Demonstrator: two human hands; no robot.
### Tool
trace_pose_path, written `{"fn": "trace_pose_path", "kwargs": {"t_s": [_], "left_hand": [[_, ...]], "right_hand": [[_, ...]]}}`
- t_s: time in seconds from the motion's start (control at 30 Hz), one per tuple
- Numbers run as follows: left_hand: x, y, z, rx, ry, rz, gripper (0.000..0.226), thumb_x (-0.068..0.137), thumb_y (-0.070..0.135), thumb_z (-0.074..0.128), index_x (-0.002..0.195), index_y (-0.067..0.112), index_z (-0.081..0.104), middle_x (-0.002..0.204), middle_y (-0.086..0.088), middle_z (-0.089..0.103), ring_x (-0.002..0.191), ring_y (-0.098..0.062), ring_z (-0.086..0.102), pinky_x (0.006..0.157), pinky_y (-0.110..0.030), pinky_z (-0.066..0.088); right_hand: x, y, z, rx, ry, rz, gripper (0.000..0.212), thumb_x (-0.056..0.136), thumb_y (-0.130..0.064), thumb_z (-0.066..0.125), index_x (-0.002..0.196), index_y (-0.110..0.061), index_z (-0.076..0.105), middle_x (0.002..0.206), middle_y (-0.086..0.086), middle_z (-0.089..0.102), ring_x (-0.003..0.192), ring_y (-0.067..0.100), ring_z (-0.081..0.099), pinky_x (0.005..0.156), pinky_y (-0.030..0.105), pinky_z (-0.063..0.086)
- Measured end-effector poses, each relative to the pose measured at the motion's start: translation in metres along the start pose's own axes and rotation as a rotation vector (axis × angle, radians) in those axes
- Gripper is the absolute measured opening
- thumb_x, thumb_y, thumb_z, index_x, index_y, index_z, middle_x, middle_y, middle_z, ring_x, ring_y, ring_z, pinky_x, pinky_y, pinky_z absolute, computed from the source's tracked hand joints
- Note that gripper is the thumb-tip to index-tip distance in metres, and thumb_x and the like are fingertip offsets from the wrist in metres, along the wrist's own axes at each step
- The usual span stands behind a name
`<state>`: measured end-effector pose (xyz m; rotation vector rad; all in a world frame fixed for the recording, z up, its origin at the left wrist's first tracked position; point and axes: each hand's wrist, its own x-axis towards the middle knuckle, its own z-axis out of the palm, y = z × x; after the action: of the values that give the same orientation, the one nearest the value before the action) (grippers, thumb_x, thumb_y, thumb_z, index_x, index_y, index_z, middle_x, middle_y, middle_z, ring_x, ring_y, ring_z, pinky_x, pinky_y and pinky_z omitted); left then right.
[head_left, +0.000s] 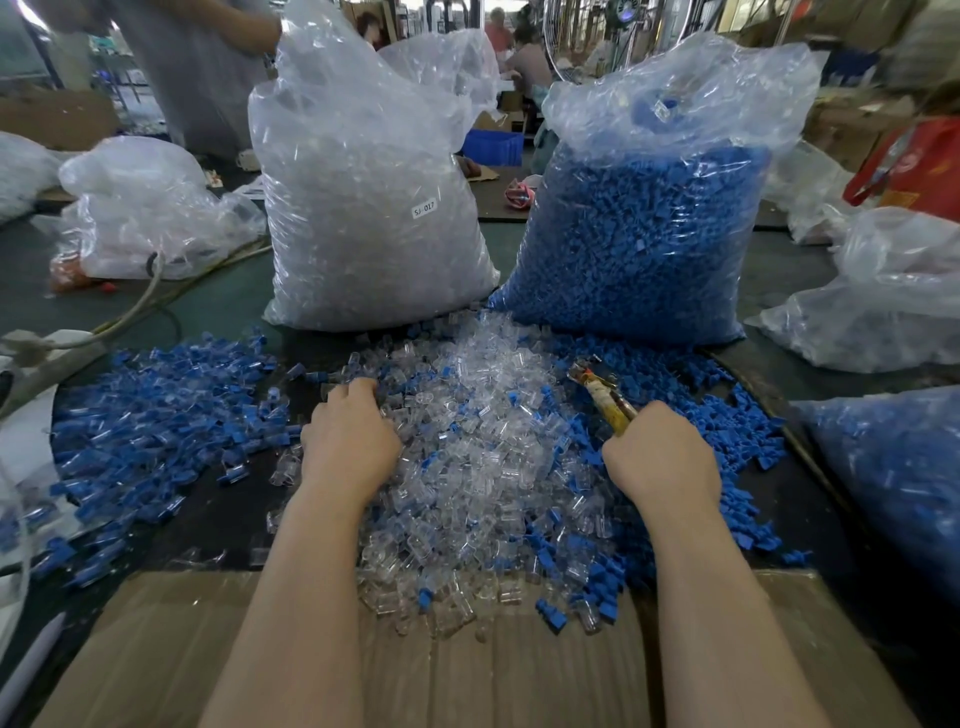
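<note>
Cardboard sheet (493, 675) nearest, under my forearms. Left grip (350, 441) sits on the clear caps (483, 415) heaped on the bench (213, 514), fingers curled into them; whether it holds one, I cannot tell. Right grip (662, 457) is wrapped round the pliers (605, 395), beside the blue caps (727, 415).

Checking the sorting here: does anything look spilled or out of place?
Yes. Blue pieces lie mixed into the clear pile by the left hand, and some parts lie on the cardboard sheet. The right hand grips pliers.
</note>
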<state>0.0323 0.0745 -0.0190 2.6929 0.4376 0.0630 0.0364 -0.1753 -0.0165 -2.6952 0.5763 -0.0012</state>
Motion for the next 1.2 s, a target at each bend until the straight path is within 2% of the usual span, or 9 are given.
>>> {"fn": "trace_pose_path", "kwargs": {"t_s": [0.1,0.23,0.33,0.43,0.67,0.8,0.87,1.0,1.2], "left_hand": [[0.002,0.002,0.001,0.036,-0.090,0.052,0.049,0.101,0.016,0.043,0.149,0.018,0.037,0.146,-0.012,0.046,0.132,-0.033,0.041,0.106,-0.045,0.038],[-0.001,0.008,0.001,-0.163,-0.054,0.088,0.029,0.098,0.010,0.050,0.121,0.023,0.061,0.121,-0.004,0.062,0.098,-0.020,0.061,0.084,-0.035,0.052],[-0.002,0.010,0.000,-0.306,-0.029,0.066,0.021,0.095,0.008,0.054,0.091,0.026,0.064,0.092,0.006,0.067,0.074,-0.011,0.062,0.062,-0.027,0.049],[-0.005,0.016,0.000,-0.393,-0.078,0.129,0.019,0.095,0.012,0.058,0.087,0.029,0.065,0.082,0.011,0.066,0.066,-0.005,0.060,0.054,-0.020,0.043],[-0.012,0.030,0.000,-0.497,-0.152,0.276,0.028,0.091,0.005,0.062,0.098,0.031,0.070,0.095,0.014,0.068,0.086,-0.003,0.065,0.065,-0.013,0.049],[-0.011,0.026,-0.001,-0.597,-0.110,0.246,0.028,0.091,0.005,0.062,0.096,0.033,0.069,0.097,0.012,0.068,0.062,-0.007,0.060,0.057,-0.024,0.053],[-0.008,0.022,-0.001,-0.557,-0.047,0.198,0.030,0.091,0.003,0.056,0.095,0.032,0.064,0.101,0.009,0.064,0.064,-0.009,0.058,0.058,-0.029,0.054],[-0.003,0.017,0.001,-0.240,-0.107,0.118,0.030,0.093,0.020,0.057,0.122,0.023,0.059,0.119,-0.003,0.057,0.103,-0.022,0.058,0.092,-0.040,0.051],[-0.006,0.020,0.002,-0.307,-0.155,0.136,0.021,0.094,0.018,0.061,0.112,0.026,0.067,0.094,0.009,0.063,0.081,-0.009,0.059,0.075,-0.027,0.046]], "right_hand": [[0.000,0.000,0.001,-0.009,0.005,0.003,0.018,0.090,-0.024,0.059,0.099,-0.010,0.055,0.100,0.014,0.060,0.071,0.028,0.055,0.053,0.032,0.038],[0.000,-0.002,0.002,-0.015,-0.009,-0.027,0.016,0.090,-0.023,0.060,0.085,-0.013,0.049,0.088,0.010,0.056,0.065,0.024,0.051,0.050,0.030,0.036],[0.000,-0.002,0.002,0.008,-0.004,-0.039,0.023,0.089,-0.020,0.061,0.075,-0.015,0.044,0.075,0.007,0.053,0.061,0.022,0.050,0.046,0.028,0.032],[0.002,-0.003,0.002,0.039,-0.003,-0.054,0.023,0.088,-0.019,0.060,0.074,-0.015,0.043,0.074,0.007,0.053,0.062,0.023,0.051,0.046,0.029,0.031],[0.004,-0.002,0.004,0.060,0.000,-0.075,0.013,0.086,-0.021,0.061,0.085,-0.015,0.049,0.074,0.004,0.051,0.061,0.020,0.048,0.048,0.029,0.032],[0.003,-0.003,0.005,0.037,0.014,-0.082,0.012,0.088,-0.022,0.060,0.091,-0.014,0.052,0.083,0.007,0.056,0.068,0.026,0.052,0.054,0.031,0.038],[0.002,-0.003,0.005,0.009,0.016,-0.091,0.014,0.090,-0.024,0.060,0.096,-0.013,0.052,0.099,0.011,0.058,0.076,0.029,0.054,0.060,0.034,0.041],[0.002,-0.002,0.004,0.014,0.011,-0.094,0.013,0.089,-0.022,0.060,0.092,-0.013,0.052,0.094,0.011,0.057,0.071,0.027,0.052,0.058,0.033,0.039],[0.002,-0.003,0.003,0.085,0.013,-0.090,0.010,0.086,-0.021,0.060,0.084,-0.014,0.054,0.075,0.005,0.054,0.061,0.021,0.050,0.047,0.028,0.032]]}}
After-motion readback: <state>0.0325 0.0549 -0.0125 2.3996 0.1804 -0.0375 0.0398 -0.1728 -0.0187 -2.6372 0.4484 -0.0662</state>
